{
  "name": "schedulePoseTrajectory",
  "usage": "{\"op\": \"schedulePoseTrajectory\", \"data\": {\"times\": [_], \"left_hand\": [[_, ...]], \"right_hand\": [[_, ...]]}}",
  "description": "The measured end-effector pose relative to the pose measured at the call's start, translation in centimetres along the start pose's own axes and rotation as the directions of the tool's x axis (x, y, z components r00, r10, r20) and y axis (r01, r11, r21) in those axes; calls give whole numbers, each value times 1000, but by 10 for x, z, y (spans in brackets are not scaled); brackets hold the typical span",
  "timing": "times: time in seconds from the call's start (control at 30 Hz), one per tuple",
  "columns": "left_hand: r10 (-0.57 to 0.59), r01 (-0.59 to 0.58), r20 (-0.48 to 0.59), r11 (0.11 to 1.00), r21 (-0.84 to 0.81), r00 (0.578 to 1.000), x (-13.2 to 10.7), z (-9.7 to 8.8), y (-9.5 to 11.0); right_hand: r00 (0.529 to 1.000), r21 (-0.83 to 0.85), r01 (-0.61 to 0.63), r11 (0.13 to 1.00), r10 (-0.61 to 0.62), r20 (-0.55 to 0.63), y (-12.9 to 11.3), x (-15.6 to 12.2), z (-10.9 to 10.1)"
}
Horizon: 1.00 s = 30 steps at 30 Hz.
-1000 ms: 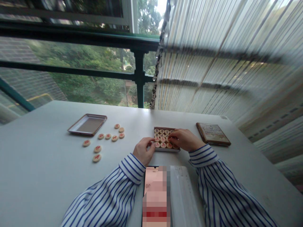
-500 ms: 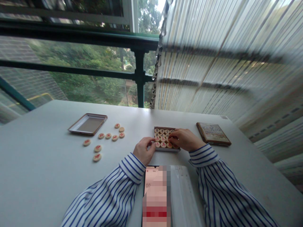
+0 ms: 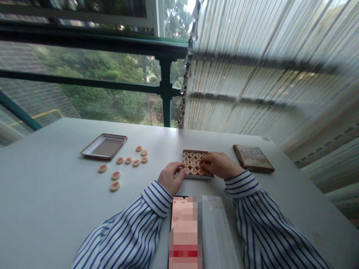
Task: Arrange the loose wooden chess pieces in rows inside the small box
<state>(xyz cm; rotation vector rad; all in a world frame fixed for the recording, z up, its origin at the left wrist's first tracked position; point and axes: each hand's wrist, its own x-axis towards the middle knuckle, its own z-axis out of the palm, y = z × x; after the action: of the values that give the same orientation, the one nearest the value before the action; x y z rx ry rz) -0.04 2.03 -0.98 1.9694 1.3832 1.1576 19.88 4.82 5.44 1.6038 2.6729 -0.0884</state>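
1. Left hand (image 3: 171, 178): loosely curled at the edge of the box (image 3: 199, 177), hold unclear; best brace lightly.
2. Right hand (image 3: 220, 165): nearly pinched, pieces (image 3: 193, 164) below its fingertips, any hold hidden; best press level.

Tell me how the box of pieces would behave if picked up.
The box looks stiff, its walls standing straight, so it should hardly bend. Being packed with pieces, it may feel fairly weighty for its size. Its top is open, so tilting would likely spill them.
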Motion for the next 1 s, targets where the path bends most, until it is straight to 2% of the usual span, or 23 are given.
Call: {"op": "schedulePoseTrajectory", "data": {"times": [0.47,0.57,0.67,0.77,0.87,1.0], "left_hand": [[-4,5,9,1000,-21,1000,1,0,1],[0,0,6,1000,-28,1000,0,0,1],[13,-13,1,999,-36,1000,-1,0,1],[36,-36,7,999,-31,999,-1,1,0],[56,-56,14,998,-9,998,-1,3,-1],[63,-64,41,998,26,997,-1,4,-3]], "right_hand": [[996,-45,-90,995,89,-19,4,-3,-7],[981,-30,-188,982,187,-52,7,-4,-8],[947,-5,-318,948,317,-59,11,-4,-6],[935,-5,-354,935,354,-9,15,-2,-1],[939,-8,-338,941,338,62,16,0,4],[945,-2,-315,949,314,89,13,2,6]]}}
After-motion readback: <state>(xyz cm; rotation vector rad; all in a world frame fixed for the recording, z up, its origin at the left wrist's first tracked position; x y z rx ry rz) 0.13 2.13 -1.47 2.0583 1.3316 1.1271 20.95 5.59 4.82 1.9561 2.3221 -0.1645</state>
